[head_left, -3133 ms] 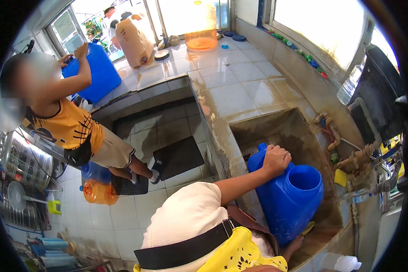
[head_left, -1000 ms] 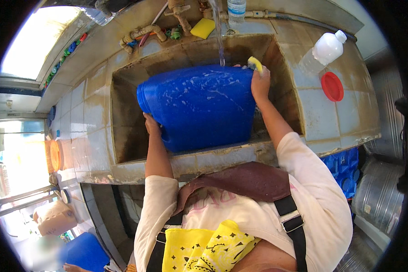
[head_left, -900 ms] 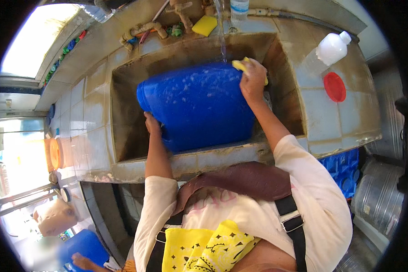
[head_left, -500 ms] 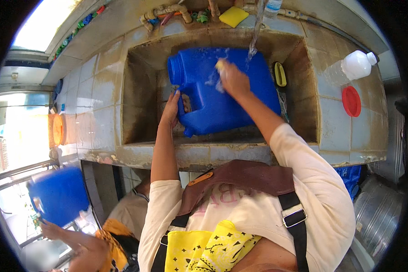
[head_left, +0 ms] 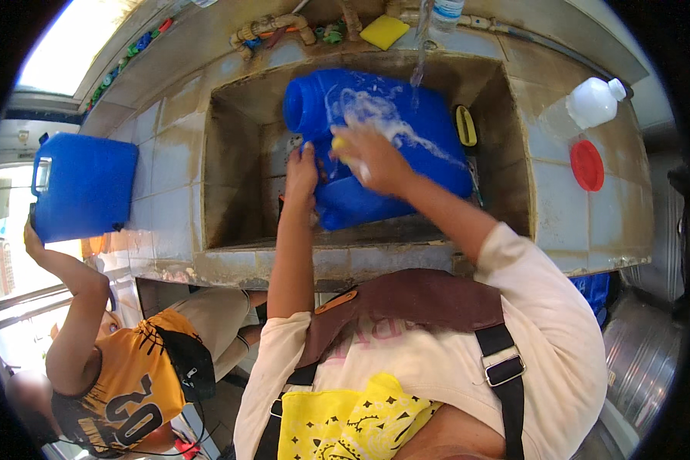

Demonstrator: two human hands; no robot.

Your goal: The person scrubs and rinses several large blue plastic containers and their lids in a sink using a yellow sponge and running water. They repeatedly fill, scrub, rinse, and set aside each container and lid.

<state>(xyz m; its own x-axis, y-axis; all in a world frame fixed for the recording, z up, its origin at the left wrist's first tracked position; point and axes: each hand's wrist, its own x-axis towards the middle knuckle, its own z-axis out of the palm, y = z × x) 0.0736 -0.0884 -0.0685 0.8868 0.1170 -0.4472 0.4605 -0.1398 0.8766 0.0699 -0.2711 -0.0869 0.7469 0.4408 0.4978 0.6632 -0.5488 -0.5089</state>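
Observation:
A large blue jerrycan [head_left: 429, 146] lies on its side in the sink, its round open mouth toward the far left. White suds streak its upper face. My left hand [head_left: 303, 175] is closed round the jerrycan's handle, near the neck. In my right hand [head_left: 377, 162] is a small yellow sponge [head_left: 340, 146], pressed on the jerrycan beside the handle; the fingers cover most of it. A thin stream of water [head_left: 418, 65] falls onto the far side of the jerrycan.
The stone sink [head_left: 234, 169] has a tiled rim. A yellow-edged scrubber [head_left: 464, 126] rests against its right wall. Behind are a yellow sponge [head_left: 385, 32] and pipes [head_left: 272, 29]. At right are a white jug [head_left: 593, 103] and red lid [head_left: 587, 165]. A co-worker at left holds another blue jerrycan [head_left: 88, 188].
My right hand has moved left and nearer across the jerrycan, and suds have spread on it. The jerrycan has tilted slightly. The co-worker has raised the other jerrycan onto the counter's left end.

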